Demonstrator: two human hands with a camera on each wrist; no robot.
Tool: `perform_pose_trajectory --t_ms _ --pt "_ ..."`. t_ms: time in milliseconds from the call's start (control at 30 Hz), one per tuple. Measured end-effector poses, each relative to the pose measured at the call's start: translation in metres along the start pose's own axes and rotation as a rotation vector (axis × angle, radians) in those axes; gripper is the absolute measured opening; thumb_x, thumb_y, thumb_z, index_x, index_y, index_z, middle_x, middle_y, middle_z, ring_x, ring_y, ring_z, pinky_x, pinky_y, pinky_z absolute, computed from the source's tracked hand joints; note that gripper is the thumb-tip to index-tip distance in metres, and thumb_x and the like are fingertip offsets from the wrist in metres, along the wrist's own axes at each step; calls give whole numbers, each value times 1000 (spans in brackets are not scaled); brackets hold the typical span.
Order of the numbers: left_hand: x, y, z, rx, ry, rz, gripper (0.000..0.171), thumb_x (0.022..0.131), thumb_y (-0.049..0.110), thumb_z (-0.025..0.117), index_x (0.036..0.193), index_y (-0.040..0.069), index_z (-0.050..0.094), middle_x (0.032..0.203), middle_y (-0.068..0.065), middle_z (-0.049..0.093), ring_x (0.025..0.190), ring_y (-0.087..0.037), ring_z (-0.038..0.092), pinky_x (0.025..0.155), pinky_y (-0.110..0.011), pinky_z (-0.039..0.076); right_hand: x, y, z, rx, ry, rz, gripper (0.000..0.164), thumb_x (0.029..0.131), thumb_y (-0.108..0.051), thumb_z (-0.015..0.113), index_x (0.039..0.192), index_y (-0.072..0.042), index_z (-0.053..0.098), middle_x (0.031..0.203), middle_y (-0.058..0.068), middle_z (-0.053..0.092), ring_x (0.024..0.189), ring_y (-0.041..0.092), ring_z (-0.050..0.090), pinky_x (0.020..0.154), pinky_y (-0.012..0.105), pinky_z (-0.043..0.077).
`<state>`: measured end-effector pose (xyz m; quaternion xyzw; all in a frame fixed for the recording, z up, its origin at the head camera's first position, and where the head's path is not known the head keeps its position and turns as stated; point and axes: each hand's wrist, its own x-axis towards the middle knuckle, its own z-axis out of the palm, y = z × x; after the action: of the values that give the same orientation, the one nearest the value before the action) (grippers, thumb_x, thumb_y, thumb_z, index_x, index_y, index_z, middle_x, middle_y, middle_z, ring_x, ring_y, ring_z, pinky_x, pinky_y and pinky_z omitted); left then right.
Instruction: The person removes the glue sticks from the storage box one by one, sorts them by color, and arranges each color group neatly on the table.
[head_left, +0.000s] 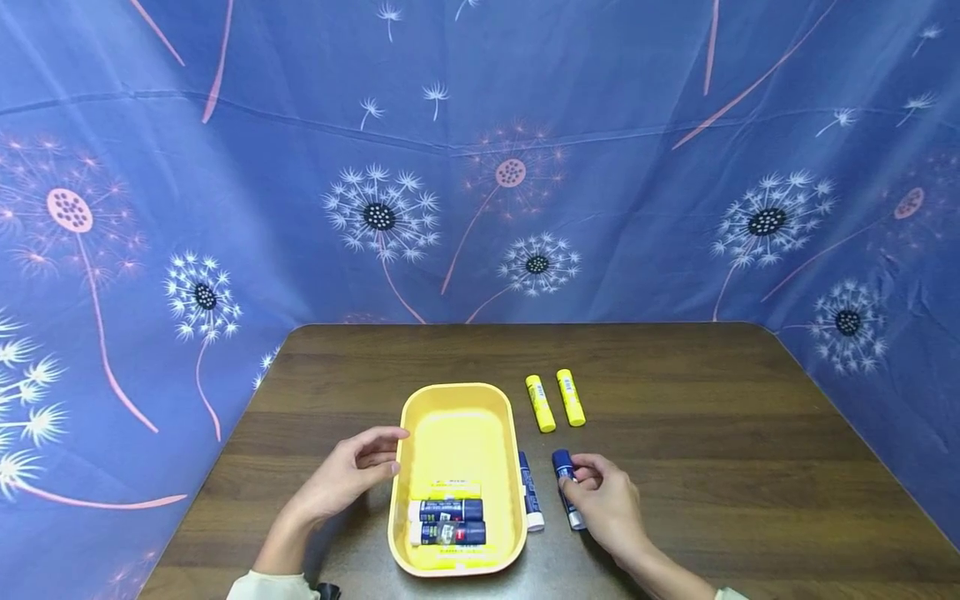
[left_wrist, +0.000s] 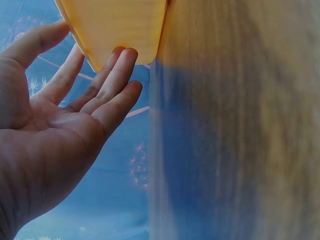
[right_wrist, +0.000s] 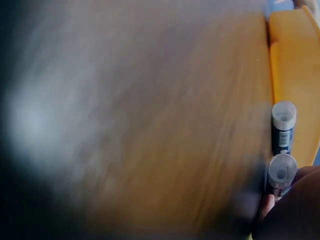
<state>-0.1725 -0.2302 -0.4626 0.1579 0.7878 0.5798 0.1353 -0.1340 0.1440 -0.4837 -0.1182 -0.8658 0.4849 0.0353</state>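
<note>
My left hand [head_left: 352, 471] is at the left side of a yellow tray [head_left: 401, 508], its thumb and fingertips touching the rim. In the left wrist view its fingers [left_wrist: 117, 80] are extended along the tray's outer wall. To the right of the tray, my right hand [head_left: 606, 500] pinches a dark blue glue stick [head_left: 562, 467] with a white end, between thumb and fingers. A second blue glue stick [head_left: 530, 492] lies right beside the tray wall. Inside the tray's near half are two blue glue sticks [head_left: 447, 533] between yellow ones [head_left: 450, 490].
Behind the right hand, two yellow glue sticks [head_left: 540, 403] lie side by side on the brown wooden table [head_left: 720, 450]. A blue dandelion-print cloth [head_left: 630, 208] hangs around the table's far and side edges.
</note>
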Motion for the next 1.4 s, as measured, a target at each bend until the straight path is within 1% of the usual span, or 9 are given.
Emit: perform_pose_trajectory --t_ms 100,233,533,800,900,1033,1200,1300,1400 --pt "-1 2 0 3 5 -14 51 98 11 69 144 -2 52 136 -31 60 126 -43 63 94 -16 53 -1 0 2 -48 27 -55 34 81 -9 80 113 -1 73 89 5 71 71 4 60 64 17 49" --pt "-1 3 0 -11 3 -21 51 98 10 69 144 -3 52 135 -31 60 125 -43 63 93 -17 53 -2 1 3 -55 49 -81 34 80 -9 81 111 0 73 86 4 71 70 4 59 63 17 49" --pt "0 0 0 -12 7 1 52 97 11 69 144 -4 52 134 -33 60 125 -44 63 93 -18 53 0 0 0 -37 15 -19 34 83 -12 80 114 -2 72 90 4 70 74 6 59 65 17 49" --pt "0 -2 3 -2 8 -18 51 97 12 70 143 -3 53 135 -31 60 124 -40 64 93 -18 54 3 2 -5 99 -8 84 35 88 -11 77 119 3 70 89 4 69 75 6 58 64 18 49" --pt "0 0 3 -13 9 -6 50 98 11 69 143 -4 53 136 -33 60 124 -42 63 93 -18 54 7 -3 -8 171 -27 94 36 90 -11 75 122 6 67 93 5 68 78 7 58 65 19 51" --pt "0 1 2 -28 8 1 50 97 10 69 143 -5 52 136 -34 59 125 -45 62 93 -18 54 15 -17 -14 288 -48 71 36 94 -7 71 126 8 64 102 10 71 83 8 62 70 21 56" --pt "0 0 1 -29 0 9 51 97 9 69 142 -6 52 136 -35 58 125 -46 62 92 -17 54 28 -41 -19 376 -138 4 35 96 -5 66 129 6 62 112 14 71 91 13 68 81 26 59" --pt "0 -1 1 -29 -4 12 51 97 9 68 143 -7 51 135 -35 59 125 -46 62 93 -17 53 35 -54 -20 405 -228 -48 36 96 -5 67 129 6 62 110 11 70 93 12 68 84 27 60" --pt "0 -2 1 -24 1 13 50 97 9 69 142 -6 52 136 -35 59 125 -46 62 93 -16 53 41 -66 -18 417 -362 -120 39 95 -5 68 130 8 61 110 8 69 97 12 68 86 27 60"
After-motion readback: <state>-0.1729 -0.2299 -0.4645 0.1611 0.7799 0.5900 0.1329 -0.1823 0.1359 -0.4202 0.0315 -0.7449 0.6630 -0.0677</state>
